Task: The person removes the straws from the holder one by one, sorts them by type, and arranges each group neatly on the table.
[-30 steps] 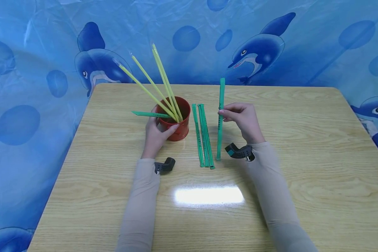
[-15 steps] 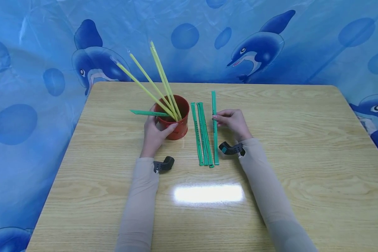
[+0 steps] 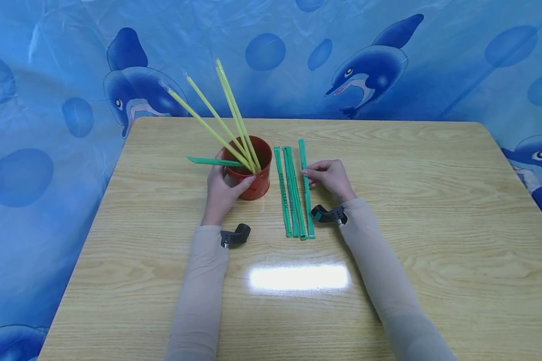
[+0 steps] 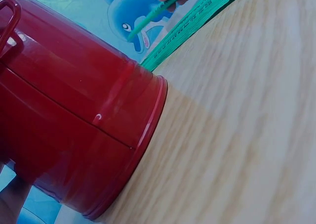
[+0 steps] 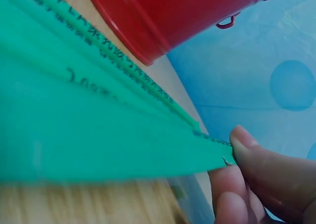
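My left hand (image 3: 219,198) grips a small red metal bucket (image 3: 259,186), thumb on the near side; in the left wrist view the bucket's base meets the tabletop. Several yellow straws (image 3: 205,122) in clear wrappers lean out of the bucket, and one green-wrapped straw (image 3: 205,161) pokes out to the left. My right hand (image 3: 333,179) pinches another green-wrapped straw (image 3: 308,210) between thumb and fingers. Its near end lies close to the table, while its far end tips slightly left. Just left of it, several green-wrapped straws (image 3: 292,200) lie side by side.
The wooden table (image 3: 433,225) reaches back to a blue dolphin-printed sheet (image 3: 271,90). Black wrist cameras (image 3: 237,235) sit on both forearms. A bright light reflection (image 3: 300,278) shows on the tabletop in front of the straws.
My right hand has moved left and lowered the green-wrapped straw beside the row of straws; its far end has swung left. My left hand keeps holding the bucket.
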`<state>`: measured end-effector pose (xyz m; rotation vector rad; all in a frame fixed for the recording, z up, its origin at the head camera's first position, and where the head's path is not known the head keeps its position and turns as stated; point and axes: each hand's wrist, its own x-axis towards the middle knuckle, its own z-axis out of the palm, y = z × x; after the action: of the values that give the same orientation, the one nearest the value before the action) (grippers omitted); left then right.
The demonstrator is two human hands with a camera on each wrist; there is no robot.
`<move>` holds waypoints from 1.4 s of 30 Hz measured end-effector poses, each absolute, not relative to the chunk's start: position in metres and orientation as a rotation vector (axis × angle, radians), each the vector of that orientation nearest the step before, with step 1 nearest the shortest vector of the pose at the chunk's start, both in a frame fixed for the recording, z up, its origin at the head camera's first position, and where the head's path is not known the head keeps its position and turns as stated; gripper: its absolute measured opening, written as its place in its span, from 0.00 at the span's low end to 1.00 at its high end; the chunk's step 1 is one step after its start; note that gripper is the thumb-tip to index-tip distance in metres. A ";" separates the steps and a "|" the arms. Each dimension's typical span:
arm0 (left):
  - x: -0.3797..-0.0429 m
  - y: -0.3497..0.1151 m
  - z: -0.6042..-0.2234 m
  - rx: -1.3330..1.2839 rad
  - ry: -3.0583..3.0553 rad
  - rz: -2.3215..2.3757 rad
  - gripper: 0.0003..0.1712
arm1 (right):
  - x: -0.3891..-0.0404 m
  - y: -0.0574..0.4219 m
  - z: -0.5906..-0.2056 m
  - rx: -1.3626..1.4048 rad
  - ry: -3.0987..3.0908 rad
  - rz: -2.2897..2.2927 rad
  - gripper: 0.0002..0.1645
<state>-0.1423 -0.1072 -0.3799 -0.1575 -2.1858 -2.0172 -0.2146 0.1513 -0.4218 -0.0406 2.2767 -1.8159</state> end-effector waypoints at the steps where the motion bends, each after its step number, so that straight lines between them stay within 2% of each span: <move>1: -0.142 -0.107 -0.380 -0.157 -2.193 -2.009 0.44 | -0.214 0.151 -0.422 -0.044 2.289 -1.797 0.15; 42: -0.141 -0.104 -0.380 -0.195 -2.182 -1.969 0.44 | -0.212 0.150 -0.424 -0.031 2.313 -1.667 0.14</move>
<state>-0.1411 -0.1044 -0.3796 -0.1948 -2.1822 -1.9685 -0.2125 0.1505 -0.4237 -0.0310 2.3125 -1.6671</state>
